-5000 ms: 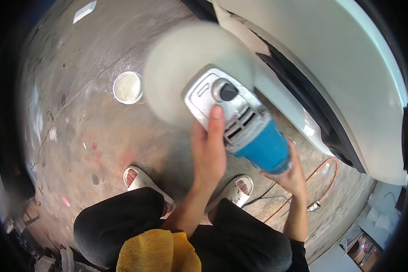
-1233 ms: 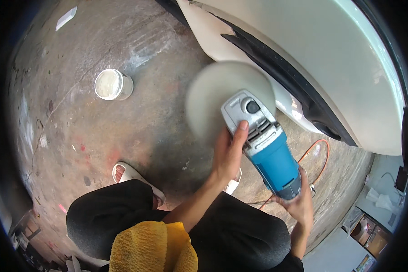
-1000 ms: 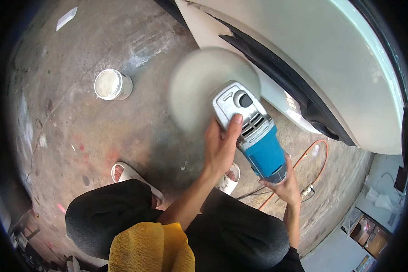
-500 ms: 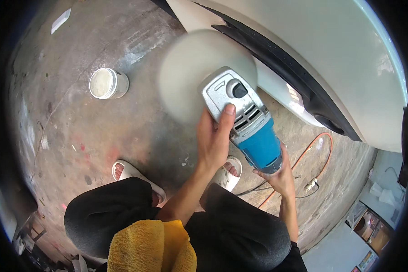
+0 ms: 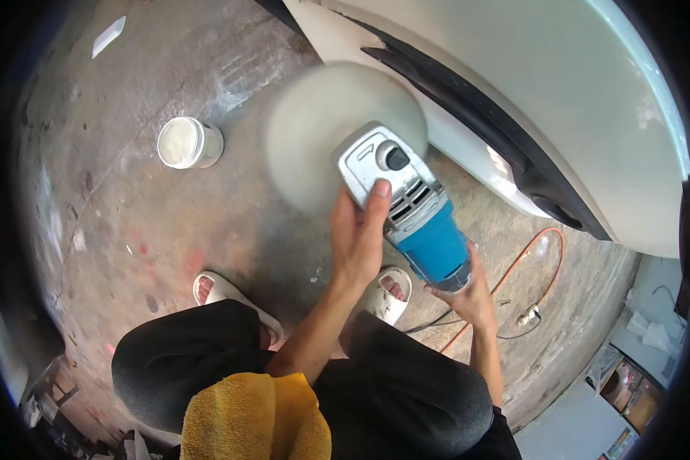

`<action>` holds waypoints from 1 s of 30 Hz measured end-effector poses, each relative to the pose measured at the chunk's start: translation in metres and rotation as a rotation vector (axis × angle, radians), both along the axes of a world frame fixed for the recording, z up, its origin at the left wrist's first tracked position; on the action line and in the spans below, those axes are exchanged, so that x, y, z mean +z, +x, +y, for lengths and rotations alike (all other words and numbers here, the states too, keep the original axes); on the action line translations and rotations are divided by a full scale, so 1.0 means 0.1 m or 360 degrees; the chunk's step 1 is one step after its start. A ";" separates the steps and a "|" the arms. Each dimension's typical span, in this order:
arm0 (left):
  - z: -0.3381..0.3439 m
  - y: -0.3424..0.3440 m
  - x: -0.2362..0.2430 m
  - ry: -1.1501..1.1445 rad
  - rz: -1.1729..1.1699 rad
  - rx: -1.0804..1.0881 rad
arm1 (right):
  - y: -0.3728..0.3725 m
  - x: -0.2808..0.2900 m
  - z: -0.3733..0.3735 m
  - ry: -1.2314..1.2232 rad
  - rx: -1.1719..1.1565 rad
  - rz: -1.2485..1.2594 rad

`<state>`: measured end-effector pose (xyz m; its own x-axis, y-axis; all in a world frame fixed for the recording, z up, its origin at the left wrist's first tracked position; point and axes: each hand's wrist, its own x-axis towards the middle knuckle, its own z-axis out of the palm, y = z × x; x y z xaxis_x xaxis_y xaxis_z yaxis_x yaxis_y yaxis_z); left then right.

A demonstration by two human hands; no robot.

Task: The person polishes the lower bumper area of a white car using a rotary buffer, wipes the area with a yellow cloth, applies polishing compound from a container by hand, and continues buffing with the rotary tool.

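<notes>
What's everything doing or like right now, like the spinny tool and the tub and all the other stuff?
Polisher: held up off the floor
Pad: blurred, so probably spinning
Left hand: closed around the polisher's metal head
Right hand: closed around its rear end
Tub: upright on the floor
Towel: creased; wet or dry, can't tell
Sandals: worn
Orange cord: curved on the floor

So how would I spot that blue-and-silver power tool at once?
Find the large glossy white curved panel at upper right. Below and left, the left hand and right hand hold the tool. Only it has a wide, blurred, pale round disc.
</notes>
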<state>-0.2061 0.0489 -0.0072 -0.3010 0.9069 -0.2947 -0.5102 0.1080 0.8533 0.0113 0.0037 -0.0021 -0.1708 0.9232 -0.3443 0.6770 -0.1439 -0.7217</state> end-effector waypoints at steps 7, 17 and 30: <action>-0.22 0.18 -0.02 -0.0179 0.0035 -0.0105 | 0.12 0.34 -0.31 -0.0159 -0.0125 -0.0154; -0.42 0.60 0.10 -0.0155 -0.0311 -0.0484 | 0.43 1.04 -0.86 -0.0127 -0.0329 -0.0420; -0.11 0.04 -0.14 -0.0175 -0.0183 -0.0051 | 0.18 0.05 -0.52 -0.0424 -0.0108 0.0922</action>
